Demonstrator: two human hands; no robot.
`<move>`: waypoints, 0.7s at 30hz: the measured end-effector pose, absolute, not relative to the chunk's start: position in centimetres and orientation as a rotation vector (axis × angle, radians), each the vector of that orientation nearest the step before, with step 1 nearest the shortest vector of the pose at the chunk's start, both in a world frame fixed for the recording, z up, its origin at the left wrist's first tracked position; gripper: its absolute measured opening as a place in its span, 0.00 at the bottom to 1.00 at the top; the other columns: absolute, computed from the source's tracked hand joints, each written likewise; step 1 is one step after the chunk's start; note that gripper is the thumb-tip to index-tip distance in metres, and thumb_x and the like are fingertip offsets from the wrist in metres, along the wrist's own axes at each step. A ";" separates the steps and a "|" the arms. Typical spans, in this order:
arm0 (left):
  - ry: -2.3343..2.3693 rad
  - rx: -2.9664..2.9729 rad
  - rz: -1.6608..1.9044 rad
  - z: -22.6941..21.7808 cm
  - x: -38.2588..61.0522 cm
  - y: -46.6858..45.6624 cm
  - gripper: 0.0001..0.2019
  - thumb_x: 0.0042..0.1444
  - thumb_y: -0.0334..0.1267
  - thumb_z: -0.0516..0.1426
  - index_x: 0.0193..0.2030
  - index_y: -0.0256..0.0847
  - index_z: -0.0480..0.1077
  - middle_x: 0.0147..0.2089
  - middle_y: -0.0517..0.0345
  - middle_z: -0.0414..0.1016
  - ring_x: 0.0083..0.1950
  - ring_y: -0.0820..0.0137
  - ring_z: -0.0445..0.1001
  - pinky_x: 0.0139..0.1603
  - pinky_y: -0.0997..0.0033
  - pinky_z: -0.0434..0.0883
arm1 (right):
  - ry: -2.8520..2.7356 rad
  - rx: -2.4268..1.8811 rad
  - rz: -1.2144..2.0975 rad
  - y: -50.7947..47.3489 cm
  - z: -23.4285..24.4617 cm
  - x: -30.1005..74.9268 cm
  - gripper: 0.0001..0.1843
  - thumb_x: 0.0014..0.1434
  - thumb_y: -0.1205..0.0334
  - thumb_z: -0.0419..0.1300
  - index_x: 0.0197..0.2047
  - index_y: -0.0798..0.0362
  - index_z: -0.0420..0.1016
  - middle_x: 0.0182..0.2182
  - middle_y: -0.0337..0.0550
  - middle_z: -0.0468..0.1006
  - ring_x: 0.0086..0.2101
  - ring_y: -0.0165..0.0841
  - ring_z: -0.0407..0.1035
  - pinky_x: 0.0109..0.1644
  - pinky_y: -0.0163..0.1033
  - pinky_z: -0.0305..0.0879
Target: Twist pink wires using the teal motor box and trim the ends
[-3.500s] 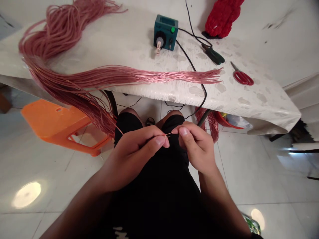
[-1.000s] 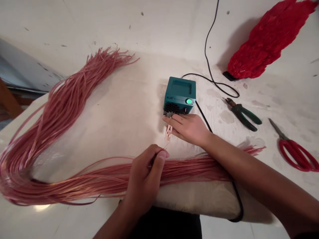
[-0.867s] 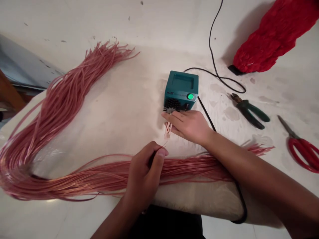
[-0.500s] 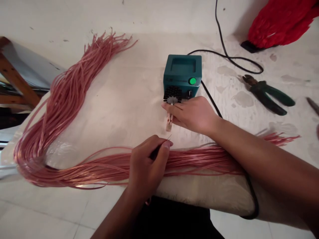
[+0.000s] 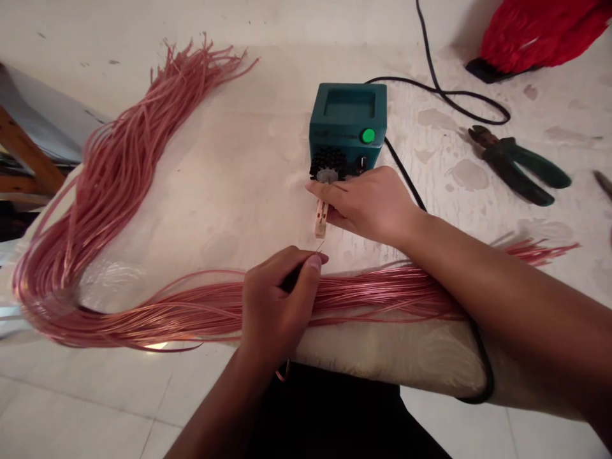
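Observation:
My left hand (image 5: 280, 299) is closed in a pinch on a thin pink wire (image 5: 320, 246), whose bare tip sticks up just past the thumb. It hovers over a long bundle of pink wires (image 5: 373, 296) lying along the table's front edge. My right hand (image 5: 366, 204) lies flat, fingers together, in front of a small teal box (image 5: 349, 124) with a green lit button and a black toothed wheel. Its fingertips touch a small pale lever (image 5: 321, 220) below the wheel.
A big loop of pink wires (image 5: 124, 153) fills the table's left side. Green-handled pliers (image 5: 516, 166) lie at the right, a black cable (image 5: 444, 95) runs from the box, and a red fluffy object (image 5: 535, 32) sits at the back right. The white table edge (image 5: 392, 363) is near me.
3.5 s ago both hands pinched the wire over my lap. Since then they rose to the table; the right went to the teal box, and the left brought the wire tip closer to the lever.

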State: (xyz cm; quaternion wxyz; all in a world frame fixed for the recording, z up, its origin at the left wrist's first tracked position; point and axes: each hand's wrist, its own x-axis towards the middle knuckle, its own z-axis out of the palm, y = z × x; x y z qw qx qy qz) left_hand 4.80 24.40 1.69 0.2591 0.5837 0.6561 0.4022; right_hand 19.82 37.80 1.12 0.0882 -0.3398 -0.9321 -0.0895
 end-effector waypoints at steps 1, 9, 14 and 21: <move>1.779 1.585 1.090 1.7 4.8 24.4 0.10 0.61 0.31 0.56 0.33 0.41 0.80 0.29 0.62 0.79 0.32 0.72 0.75 0.35 0.73 0.71 | -2.772 -1.008 -0.262 37.8 1.1 19.8 0.23 0.68 0.56 0.52 0.64 0.49 0.69 0.35 0.44 0.84 0.32 0.38 0.75 0.29 0.38 0.44; 1.781 1.606 1.097 1.5 4.8 24.5 0.10 0.61 0.31 0.57 0.35 0.40 0.80 0.30 0.63 0.80 0.31 0.74 0.74 0.35 0.75 0.71 | -2.763 -0.985 -0.184 38.0 0.8 20.0 0.24 0.68 0.57 0.52 0.65 0.51 0.67 0.37 0.45 0.83 0.33 0.38 0.76 0.30 0.37 0.47; 1.805 1.597 1.082 1.5 4.8 24.5 0.10 0.62 0.33 0.56 0.34 0.41 0.80 0.28 0.63 0.78 0.29 0.74 0.73 0.34 0.74 0.71 | -2.737 -0.975 -0.180 38.1 0.6 20.0 0.24 0.70 0.55 0.49 0.65 0.50 0.68 0.37 0.44 0.84 0.33 0.37 0.77 0.30 0.36 0.48; 1.804 1.592 1.066 1.5 5.0 24.6 0.10 0.61 0.33 0.56 0.35 0.42 0.80 0.27 0.62 0.78 0.29 0.73 0.73 0.34 0.73 0.71 | -2.766 -1.016 -0.178 38.0 0.7 20.0 0.25 0.69 0.55 0.50 0.67 0.49 0.66 0.40 0.46 0.84 0.34 0.39 0.77 0.30 0.37 0.47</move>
